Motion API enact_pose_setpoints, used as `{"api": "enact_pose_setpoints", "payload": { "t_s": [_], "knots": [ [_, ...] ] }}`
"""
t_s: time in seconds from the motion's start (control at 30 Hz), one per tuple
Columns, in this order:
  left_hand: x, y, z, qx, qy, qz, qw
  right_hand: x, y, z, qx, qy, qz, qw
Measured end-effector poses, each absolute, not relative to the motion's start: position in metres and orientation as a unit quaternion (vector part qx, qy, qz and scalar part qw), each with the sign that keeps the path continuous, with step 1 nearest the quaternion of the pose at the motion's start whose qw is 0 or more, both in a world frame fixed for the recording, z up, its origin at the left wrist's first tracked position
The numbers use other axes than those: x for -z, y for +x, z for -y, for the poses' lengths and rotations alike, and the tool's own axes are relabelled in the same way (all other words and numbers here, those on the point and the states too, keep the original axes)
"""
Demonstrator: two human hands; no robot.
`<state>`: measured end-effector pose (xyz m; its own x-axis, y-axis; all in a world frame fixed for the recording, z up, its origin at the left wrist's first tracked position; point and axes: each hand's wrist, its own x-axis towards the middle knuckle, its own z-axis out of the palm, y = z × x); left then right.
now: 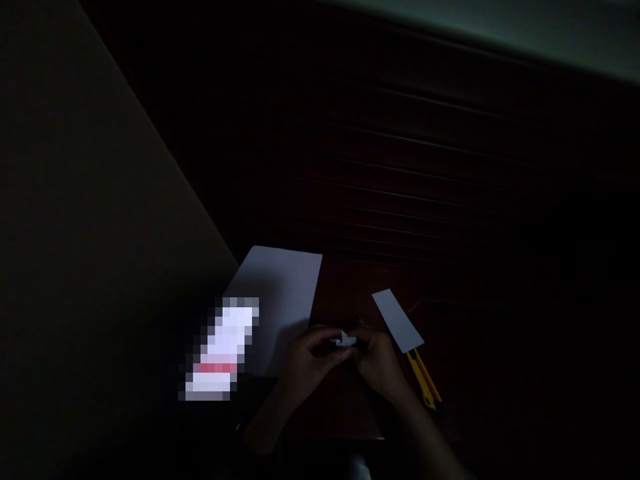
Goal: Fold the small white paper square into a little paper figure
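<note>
Between my two hands is a small folded piece of white paper (pixel 345 340) with pointed corners. My left hand (pixel 307 360) pinches it from the left, thumb below and fingers above. From the other side my right hand (pixel 377 360) closes its fingertips on the paper's right end. A large white sheet of paper (pixel 285 293) lies beyond and left of my left hand. To the right of my right hand rests a narrow white paper strip (pixel 399 321), overlapping the top of a yellow utility knife (pixel 424 381). Dim light hides the finer folds.
A bright screen (pixel 220 350), blurred into blocks, stands over the left part of the large sheet. The dark reddish tabletop (pixel 335 413) ends at a front edge below my hands. A pale wall (pixel 100 200) rises at the left, dark slatted panelling (pixel 400 173) behind.
</note>
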<state>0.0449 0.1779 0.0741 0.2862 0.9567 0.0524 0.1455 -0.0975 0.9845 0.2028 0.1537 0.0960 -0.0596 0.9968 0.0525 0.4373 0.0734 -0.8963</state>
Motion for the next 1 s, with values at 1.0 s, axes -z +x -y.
{"api": "enact_pose_setpoints", "payload": {
  "t_s": [1.0],
  "knots": [
    [-0.082,0.05,-0.171,-0.391,0.606,-0.409,0.559,-0.092,0.198,-0.15,-0.261,-0.625,0.653,0.339]
  ]
}}
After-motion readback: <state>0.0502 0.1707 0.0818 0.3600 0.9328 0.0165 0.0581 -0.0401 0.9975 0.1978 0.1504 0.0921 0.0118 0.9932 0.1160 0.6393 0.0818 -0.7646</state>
